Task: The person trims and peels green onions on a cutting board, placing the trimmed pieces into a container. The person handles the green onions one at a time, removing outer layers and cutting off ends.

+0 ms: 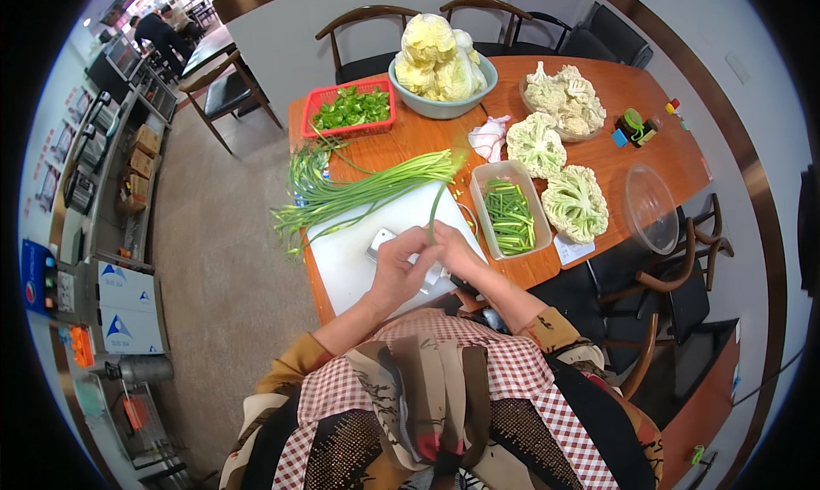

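Above a white cutting board (346,275), my left hand (405,262) and my right hand (456,251) meet, holding a green stalk (437,205) that stands up between the fingers. A metal cleaver (379,241) lies on the board, partly hidden under my hands. Across the board's far edge rests a pile of long garlic scapes or flowering chives (384,181), tips to the left. Right of the board, a clear plastic container (544,233) holds cut green pieces (510,217).
A red basket (349,131) of green leaves and a bowl (442,110) of cabbages stand at the back. Cauliflower heads (574,203), a cloth (489,137), jars (633,125) and a clear bowl (650,211) are to the right. Chairs surround the table; people are far off.
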`<state>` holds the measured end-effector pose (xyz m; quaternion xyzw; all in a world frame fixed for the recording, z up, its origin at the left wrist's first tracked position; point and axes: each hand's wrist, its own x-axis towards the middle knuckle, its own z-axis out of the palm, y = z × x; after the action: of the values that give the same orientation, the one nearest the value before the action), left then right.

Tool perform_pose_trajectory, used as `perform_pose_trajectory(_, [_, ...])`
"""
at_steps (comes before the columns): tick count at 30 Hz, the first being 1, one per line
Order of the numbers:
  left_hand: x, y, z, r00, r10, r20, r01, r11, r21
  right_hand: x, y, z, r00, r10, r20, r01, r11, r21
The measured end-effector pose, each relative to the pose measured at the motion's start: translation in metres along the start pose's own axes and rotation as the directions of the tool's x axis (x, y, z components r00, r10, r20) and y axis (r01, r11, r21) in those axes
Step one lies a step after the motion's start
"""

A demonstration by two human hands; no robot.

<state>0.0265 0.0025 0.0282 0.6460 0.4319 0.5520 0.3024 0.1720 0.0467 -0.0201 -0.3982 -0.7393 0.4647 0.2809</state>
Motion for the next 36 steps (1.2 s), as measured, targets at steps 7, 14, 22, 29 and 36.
perform_pose_trajectory(7, [0.027, -0.053, -0.077, 0.795, -0.605, -0.045, 0.409, 0.589, -0.697, -0.041, -0.037, -0.032, 0.975, 0.22, 0.006, -0.117, 0.495, 0.861])
perform_pose_trajectory(14, [0.011, -0.024, -0.017, 0.779, -0.613, 0.127, 0.545, 0.564, -0.62, -0.015, -0.041, -0.019, 0.864, 0.382, 0.329, -0.483, 0.437, 0.759])
perform_pose_trajectory(22, [0.017, -0.022, -0.028, 0.828, -0.559, 0.03, 0.474, 0.671, -0.57, -0.018, -0.043, -0.023, 0.863, 0.298, 0.407, -0.497, 0.644, 0.582])
perform_pose_trajectory(29, [-0.01, 0.005, 0.012, 0.965, -0.204, 0.165, 0.229, 0.962, -0.148, 0.008, 0.03, 0.001, 0.954, 0.3, -0.014, -0.298, 0.951, 0.076])
perform_pose_trajectory(36, [0.009, -0.011, -0.023, 0.764, -0.609, 0.214, 0.619, 0.597, -0.511, -0.024, -0.031, -0.029, 0.876, 0.239, 0.418, -0.46, 0.674, 0.578])
